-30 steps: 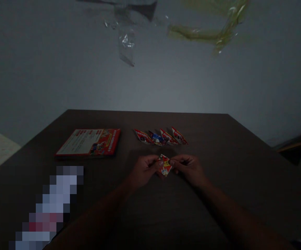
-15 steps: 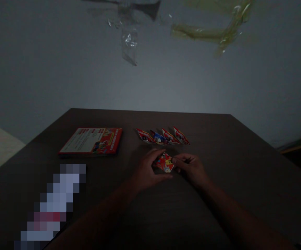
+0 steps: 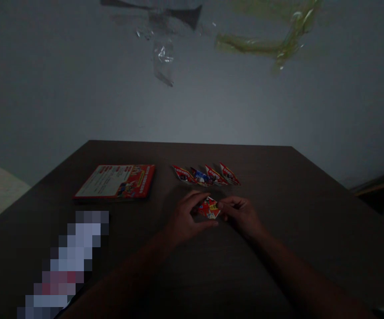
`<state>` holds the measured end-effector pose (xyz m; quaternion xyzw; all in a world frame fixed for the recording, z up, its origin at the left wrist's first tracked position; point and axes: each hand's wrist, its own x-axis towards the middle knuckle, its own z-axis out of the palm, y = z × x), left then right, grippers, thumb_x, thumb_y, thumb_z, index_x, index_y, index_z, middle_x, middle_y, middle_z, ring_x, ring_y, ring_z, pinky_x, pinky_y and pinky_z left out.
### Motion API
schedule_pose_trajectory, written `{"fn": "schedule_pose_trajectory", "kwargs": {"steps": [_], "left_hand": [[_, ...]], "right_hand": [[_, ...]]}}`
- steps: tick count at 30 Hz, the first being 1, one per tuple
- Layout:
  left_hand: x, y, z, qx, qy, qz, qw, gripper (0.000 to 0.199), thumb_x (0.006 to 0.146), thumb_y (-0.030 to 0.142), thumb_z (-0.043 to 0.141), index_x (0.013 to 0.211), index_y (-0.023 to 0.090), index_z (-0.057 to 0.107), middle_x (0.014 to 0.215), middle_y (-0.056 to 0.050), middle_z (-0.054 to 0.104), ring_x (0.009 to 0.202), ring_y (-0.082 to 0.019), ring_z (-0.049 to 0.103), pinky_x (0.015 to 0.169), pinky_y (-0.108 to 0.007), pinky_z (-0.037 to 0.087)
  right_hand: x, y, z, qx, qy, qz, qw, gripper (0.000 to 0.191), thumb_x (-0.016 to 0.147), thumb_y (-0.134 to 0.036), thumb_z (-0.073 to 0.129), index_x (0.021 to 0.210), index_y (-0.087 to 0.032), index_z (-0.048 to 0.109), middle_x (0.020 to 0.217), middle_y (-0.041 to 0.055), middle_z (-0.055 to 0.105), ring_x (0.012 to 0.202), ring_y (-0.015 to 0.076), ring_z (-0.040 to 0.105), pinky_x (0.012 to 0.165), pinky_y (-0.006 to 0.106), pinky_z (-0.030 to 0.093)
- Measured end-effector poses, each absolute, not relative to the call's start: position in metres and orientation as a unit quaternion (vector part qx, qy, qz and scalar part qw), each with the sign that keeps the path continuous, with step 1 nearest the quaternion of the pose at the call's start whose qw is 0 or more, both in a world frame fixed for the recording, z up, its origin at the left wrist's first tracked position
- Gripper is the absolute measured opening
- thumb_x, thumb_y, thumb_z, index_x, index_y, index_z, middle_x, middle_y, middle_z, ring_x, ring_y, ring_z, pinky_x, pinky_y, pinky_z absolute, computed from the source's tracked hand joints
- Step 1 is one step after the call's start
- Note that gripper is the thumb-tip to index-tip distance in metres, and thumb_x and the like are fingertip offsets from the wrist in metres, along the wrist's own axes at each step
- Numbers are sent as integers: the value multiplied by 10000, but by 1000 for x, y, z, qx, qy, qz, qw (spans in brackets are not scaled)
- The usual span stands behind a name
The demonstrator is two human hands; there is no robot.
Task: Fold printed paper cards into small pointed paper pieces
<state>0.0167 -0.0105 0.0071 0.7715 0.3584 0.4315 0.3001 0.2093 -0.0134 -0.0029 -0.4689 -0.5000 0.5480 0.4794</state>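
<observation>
Dark table [image 3: 192, 274], small red folded piece [image 3: 209, 209] in a pinch

A dim grey wall [image 3: 212, 106] filled the upper half of the view, and the brown table reached up to it. On the table's left lay a long object [image 3: 74, 252] hidden by blurring blocks, set slantwise. Yellowish tape [image 3: 252, 45] crossed the wall high up, and clear tape [image 3: 163, 57] hung well to its left. A flat box or booklet [image 3: 115, 184], red with a pale panel of small print, lay behind the blurred object. The left hand [image 3: 187, 217] curved around the left side of the small red folded piece, thumb and fingers spread apart; whether they touched it could not be told. The right hand [image 3: 243, 215] gripped its right corner between thumb and fingers. Beyond both hands stretched a row of four pointed folded pieces [image 3: 215, 175], three red and one blue, the blue second from the left. The small red folded piece sat between the hands, nearer the person than that row
</observation>
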Motion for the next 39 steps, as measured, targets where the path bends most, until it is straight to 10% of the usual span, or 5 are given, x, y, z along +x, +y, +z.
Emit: {"fn": "schedule_pose_trajectory", "kwargs": {"steps": [39], "left_hand": [[16,-8,8,720,371,490,322,226,746,346,682,893,175,703,827,-41,616,685,-118,562,588,-232,460]], "right_hand": [[210,-15,-4,-425,-501,562,502,189,705,-342,725,768,-166,703,600,9,636,504,89,496,497,223,377]]}}
